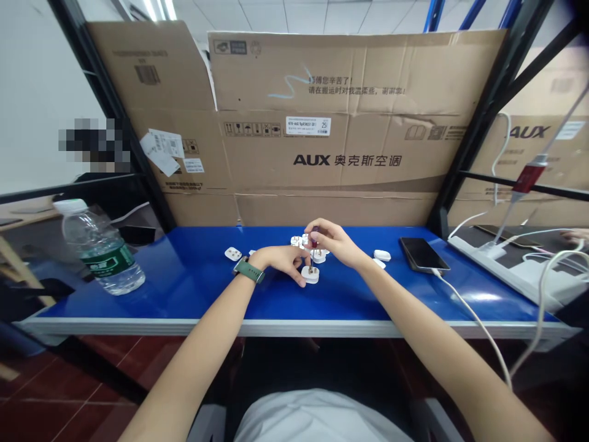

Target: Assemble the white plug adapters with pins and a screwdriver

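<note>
My right hand [338,242] grips a screwdriver [315,244] with a dark red handle, its fingers closed round the upper part. The screwdriver stands nearly upright, and its shaft runs down to a white plug part [311,276] with brass-coloured pieces on top. My left hand [288,261] has its thumb and fingers about the left side of this plug part, steadying it on the blue tabletop; the fingertips are partly hidden. Just behind the hands lie several more white plug parts [297,241], partly covered by my fingers.
A white plug piece [233,253] lies to the left, another [381,255] to the right. A water bottle [103,252] stands at the left edge. On the right are a phone [424,255] with a cable and a power strip [501,270]. Cardboard [340,135] backs the table.
</note>
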`<state>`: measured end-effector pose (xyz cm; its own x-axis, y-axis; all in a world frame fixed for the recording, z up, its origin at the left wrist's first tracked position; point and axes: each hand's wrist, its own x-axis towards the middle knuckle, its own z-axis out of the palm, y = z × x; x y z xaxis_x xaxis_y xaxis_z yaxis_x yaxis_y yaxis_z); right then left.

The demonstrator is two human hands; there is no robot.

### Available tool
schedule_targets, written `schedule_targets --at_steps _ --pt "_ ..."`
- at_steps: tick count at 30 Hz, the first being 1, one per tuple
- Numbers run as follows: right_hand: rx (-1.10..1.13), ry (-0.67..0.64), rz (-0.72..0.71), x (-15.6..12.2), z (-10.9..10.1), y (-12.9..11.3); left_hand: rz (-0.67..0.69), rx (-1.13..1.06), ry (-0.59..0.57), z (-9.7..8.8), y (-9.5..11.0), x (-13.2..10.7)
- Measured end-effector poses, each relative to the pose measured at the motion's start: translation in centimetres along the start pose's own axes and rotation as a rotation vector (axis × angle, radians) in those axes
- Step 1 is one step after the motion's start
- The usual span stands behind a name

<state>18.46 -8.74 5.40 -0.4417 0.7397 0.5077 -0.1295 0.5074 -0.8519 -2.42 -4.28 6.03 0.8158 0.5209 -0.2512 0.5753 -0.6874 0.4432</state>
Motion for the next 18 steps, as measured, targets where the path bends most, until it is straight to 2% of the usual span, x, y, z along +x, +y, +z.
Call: schedule_targets --at_steps 12,15,18 --pt "-0.403 0.131 -0.187 0.2 -0.9 0.2 0.019 0.032 0.056 -0.4 0.9 -0.4" --pt "-0.438 0.133 -0.202 0.2 -0.8 0.1 0.053 0.135 0.057 -0.4 1.8 -0.7" --pt "-0.468 0.116 -0.216 0.2 -0.8 0.0 0.158 0.384 0.175 0.5 2.1 -0.7"
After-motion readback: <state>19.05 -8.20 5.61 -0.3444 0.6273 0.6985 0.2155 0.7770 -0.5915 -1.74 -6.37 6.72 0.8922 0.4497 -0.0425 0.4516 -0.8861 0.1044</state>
